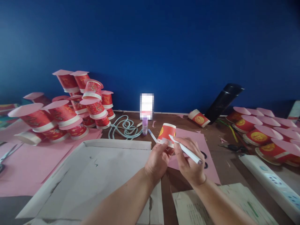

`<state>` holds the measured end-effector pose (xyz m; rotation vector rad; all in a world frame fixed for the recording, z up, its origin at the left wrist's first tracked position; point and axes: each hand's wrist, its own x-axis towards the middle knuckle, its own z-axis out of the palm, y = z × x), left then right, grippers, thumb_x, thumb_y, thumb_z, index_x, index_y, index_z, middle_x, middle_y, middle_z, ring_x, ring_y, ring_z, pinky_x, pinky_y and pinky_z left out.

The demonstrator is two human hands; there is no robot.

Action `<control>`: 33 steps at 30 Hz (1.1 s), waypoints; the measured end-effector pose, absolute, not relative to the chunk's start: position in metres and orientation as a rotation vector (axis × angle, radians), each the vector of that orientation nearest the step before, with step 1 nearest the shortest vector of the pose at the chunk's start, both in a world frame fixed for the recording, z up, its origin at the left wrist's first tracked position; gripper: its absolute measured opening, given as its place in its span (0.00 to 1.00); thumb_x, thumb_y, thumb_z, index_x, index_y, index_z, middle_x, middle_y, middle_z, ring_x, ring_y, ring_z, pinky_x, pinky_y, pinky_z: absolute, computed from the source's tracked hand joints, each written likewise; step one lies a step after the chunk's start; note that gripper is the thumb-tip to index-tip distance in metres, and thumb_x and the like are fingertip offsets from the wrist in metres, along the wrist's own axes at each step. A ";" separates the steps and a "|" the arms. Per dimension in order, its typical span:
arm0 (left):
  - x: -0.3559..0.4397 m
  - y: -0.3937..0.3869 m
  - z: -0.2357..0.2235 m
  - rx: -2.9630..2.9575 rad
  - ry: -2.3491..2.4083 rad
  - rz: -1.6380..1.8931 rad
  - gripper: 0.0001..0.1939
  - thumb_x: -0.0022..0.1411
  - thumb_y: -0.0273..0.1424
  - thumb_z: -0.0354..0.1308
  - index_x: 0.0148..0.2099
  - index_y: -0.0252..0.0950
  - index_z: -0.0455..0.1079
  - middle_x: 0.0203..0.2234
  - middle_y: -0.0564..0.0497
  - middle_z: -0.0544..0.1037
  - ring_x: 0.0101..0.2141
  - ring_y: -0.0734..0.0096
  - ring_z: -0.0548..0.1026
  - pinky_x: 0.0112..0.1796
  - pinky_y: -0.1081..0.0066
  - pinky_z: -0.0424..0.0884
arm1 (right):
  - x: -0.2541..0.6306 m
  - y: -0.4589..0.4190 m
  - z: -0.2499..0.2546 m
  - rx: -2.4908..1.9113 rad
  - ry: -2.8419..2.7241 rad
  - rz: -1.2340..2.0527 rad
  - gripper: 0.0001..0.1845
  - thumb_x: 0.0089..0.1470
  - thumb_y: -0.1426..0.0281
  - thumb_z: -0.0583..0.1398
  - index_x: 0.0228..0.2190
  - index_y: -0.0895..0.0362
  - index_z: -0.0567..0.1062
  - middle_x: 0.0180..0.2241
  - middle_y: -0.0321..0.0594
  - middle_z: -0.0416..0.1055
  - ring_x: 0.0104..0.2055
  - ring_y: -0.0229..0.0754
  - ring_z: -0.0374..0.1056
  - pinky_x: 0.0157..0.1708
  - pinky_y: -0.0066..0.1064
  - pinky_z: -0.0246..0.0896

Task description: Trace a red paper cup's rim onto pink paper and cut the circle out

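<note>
Cups of red printed paper topped with pink discs (pixel 63 115) stand stacked far left on my feed, then a shallow white cardboard lid (pixel 93 159). My left hand (pixel 159 161) grips a tilted red paper cup with a gold emblem (pixel 168 130), mid-view. My right hand (pixel 192 167) pinches a slim white pen (pixel 188 152), tip at the cup's wall; contact I can't confirm. I'd brace the cup without denting it and keep the tip light.

open: above white tray (pixel 93 175) | left blocked: stacked cups (pixel 61 113) | ahead: coiled cable (pixel 130 137), purple tube (pixel 145 126) | right: power strip (pixel 273 184)
</note>
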<state>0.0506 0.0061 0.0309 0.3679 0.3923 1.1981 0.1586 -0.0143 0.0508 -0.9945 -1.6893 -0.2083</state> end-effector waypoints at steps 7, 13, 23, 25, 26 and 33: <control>0.050 0.005 0.033 0.421 0.396 1.192 0.12 0.52 0.33 0.67 0.39 0.36 0.75 0.38 0.49 0.77 0.42 0.68 0.73 0.49 0.67 0.63 | 0.158 -0.015 0.050 -0.978 -1.714 -0.192 0.15 0.56 0.77 0.60 0.45 0.54 0.74 0.35 0.42 0.77 0.37 0.44 0.72 0.41 0.41 0.67; 0.050 0.006 0.029 0.421 0.394 1.193 0.12 0.53 0.32 0.67 0.41 0.36 0.75 0.37 0.49 0.78 0.41 0.68 0.73 0.48 0.67 0.63 | 0.157 -0.016 0.051 -0.973 -1.709 -0.209 0.16 0.55 0.78 0.60 0.45 0.54 0.74 0.35 0.42 0.78 0.37 0.43 0.72 0.42 0.40 0.66; 0.051 0.006 0.026 0.462 0.371 1.200 0.10 0.55 0.32 0.65 0.41 0.36 0.76 0.39 0.49 0.78 0.42 0.69 0.73 0.49 0.67 0.63 | 0.158 -0.014 0.049 -0.998 -1.708 -0.244 0.14 0.56 0.76 0.59 0.44 0.53 0.74 0.35 0.41 0.78 0.36 0.43 0.73 0.43 0.40 0.66; 0.051 0.006 0.026 0.476 0.373 1.205 0.10 0.55 0.32 0.65 0.41 0.37 0.76 0.39 0.49 0.78 0.42 0.69 0.73 0.49 0.67 0.63 | 0.158 -0.015 0.050 -1.006 -1.708 -0.227 0.13 0.56 0.75 0.59 0.43 0.53 0.75 0.35 0.41 0.78 0.36 0.43 0.73 0.42 0.40 0.66; 0.051 0.006 0.026 0.485 0.375 1.207 0.10 0.55 0.32 0.65 0.41 0.37 0.76 0.39 0.49 0.78 0.42 0.68 0.73 0.49 0.67 0.63 | 0.158 -0.015 0.050 -1.011 -1.708 -0.217 0.12 0.56 0.75 0.60 0.43 0.53 0.75 0.35 0.41 0.78 0.36 0.43 0.73 0.42 0.40 0.66; 0.051 0.005 0.027 0.499 0.393 1.208 0.10 0.56 0.30 0.64 0.42 0.38 0.77 0.39 0.50 0.79 0.42 0.69 0.73 0.48 0.69 0.63 | 0.157 -0.015 0.053 -1.008 -1.684 -0.231 0.13 0.55 0.77 0.61 0.42 0.53 0.75 0.34 0.40 0.77 0.36 0.42 0.72 0.41 0.39 0.66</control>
